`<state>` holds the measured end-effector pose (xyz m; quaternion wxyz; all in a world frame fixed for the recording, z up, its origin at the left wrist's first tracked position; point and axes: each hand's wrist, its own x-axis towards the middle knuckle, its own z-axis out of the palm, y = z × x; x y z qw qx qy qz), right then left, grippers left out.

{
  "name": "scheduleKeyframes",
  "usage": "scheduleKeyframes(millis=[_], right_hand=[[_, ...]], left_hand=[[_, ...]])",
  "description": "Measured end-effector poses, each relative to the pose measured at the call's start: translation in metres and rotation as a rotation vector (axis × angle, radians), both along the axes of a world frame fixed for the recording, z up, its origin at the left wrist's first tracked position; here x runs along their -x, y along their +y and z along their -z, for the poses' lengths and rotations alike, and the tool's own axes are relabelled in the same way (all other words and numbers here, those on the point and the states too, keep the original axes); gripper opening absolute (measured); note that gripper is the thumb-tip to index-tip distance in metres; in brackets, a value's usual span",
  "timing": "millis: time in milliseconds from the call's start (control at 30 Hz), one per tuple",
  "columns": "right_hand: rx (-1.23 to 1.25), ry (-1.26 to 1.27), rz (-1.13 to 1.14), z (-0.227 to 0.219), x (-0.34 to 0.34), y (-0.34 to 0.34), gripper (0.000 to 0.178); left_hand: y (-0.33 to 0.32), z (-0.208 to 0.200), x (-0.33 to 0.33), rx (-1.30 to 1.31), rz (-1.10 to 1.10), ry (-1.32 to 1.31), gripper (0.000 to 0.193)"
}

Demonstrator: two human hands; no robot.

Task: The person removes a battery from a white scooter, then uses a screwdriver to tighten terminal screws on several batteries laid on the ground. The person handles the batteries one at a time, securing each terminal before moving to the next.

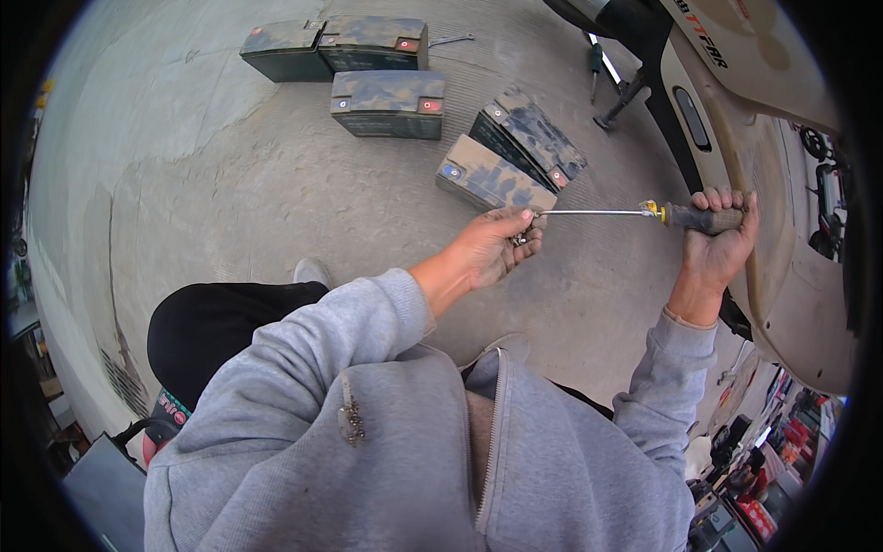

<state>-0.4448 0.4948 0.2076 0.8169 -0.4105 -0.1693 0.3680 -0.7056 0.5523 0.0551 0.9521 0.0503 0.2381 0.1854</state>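
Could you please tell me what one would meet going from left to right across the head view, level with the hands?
Left hand, screwdriver's metal shaft, right hand, vehicle's beige body panel.

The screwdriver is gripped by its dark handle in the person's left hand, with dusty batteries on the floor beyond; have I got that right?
Not quite: the head view shows the screwdriver gripped by its dark handle in the right hand; the left hand is at the far end of the shaft. The dusty batteries on the floor are as you say.
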Motion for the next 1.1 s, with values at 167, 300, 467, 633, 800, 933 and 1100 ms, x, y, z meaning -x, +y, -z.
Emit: scheduleKeyframes(millis=[167,300,467,633,800,933,1100], right_hand=[[0.099,-0.063,-0.085,0.000,0.005,0.002,0.018],[0.247,-0.184,-0.026,0.003,0.006,0.003,0.017],[0.308,-0.176,0.058,0.004,0.012,0.008,0.021],[0.643,-0.491,-0.007,-0.007,0.019,0.005,0.029],[0.784,-0.703,-0.138,-0.021,0.015,-0.001,0.036],[0.578,-0.714,-0.233,-0.025,0.019,-0.004,0.035],[0.525,-0.835,-0.388,-0.029,0.040,-0.010,0.035]], left_hand=[[0.002,0.003,0.000,-0.015,-0.011,0.069,0.023],[0.002,0.001,0.000,-0.021,-0.047,0.114,0.022],[0.003,-0.003,0.000,-0.024,-0.083,0.167,0.018],[0.011,0.000,0.004,-0.035,-0.074,0.165,0.015],[0.012,0.010,0.005,-0.081,-0.038,0.120,0.014],[0.005,0.021,0.003,-0.093,0.066,0.174,0.015],[-0.006,0.026,0.001,-0.278,0.173,0.392,0.021]])
